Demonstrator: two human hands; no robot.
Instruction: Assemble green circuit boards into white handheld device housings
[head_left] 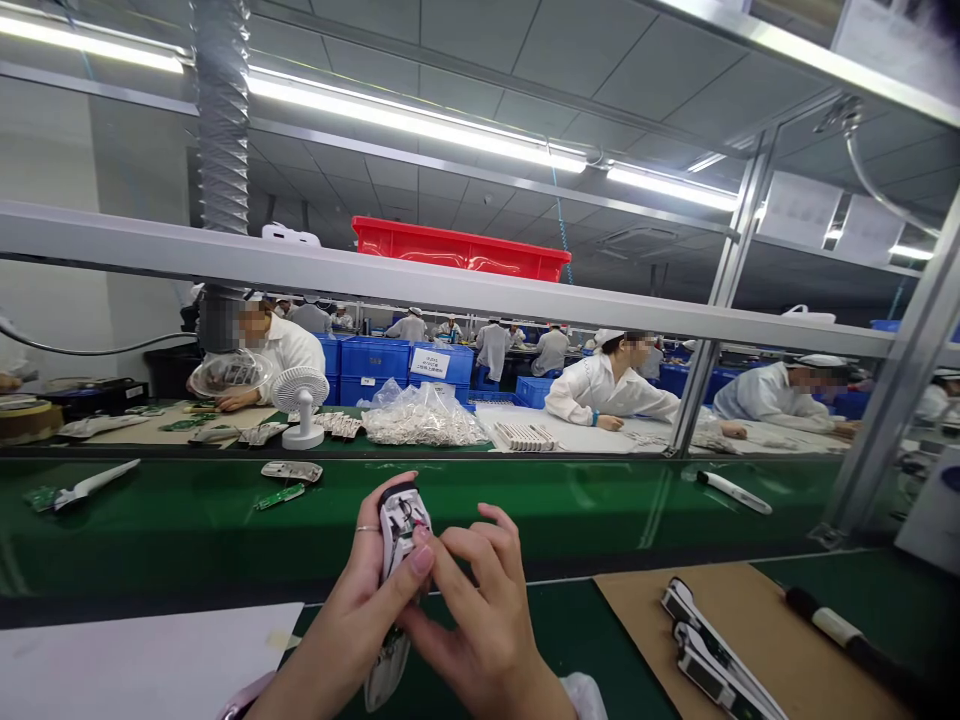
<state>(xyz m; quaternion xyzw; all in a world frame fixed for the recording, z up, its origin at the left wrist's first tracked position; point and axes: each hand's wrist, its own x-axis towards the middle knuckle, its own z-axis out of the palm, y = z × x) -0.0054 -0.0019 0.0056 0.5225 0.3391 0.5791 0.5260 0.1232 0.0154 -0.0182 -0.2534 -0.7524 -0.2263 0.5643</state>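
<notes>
A slim white handheld device housing (391,560) with a black rim at its top end stands tilted upright in front of me. Its upper end is uncovered, showing thin wires and small parts inside. My left hand (367,590) is closed around the housing, thumb across its front. From the right, my right hand (484,595) reaches onto it, index fingertip pressed at the wires and thumb lower, against the housing's side. Whether a wire is pinched there is too small to tell. Two similar black-and-white housings (712,655) lie on the brown board to the right.
Ahead runs a green conveyor belt (570,500) carrying a white device (733,492), a shell with a circuit board (281,494) and another piece (90,487). A black-handled tool (832,620) lies right, a white sheet (142,660) left. Co-workers sit beyond; a metal shelf beam (450,275) crosses above.
</notes>
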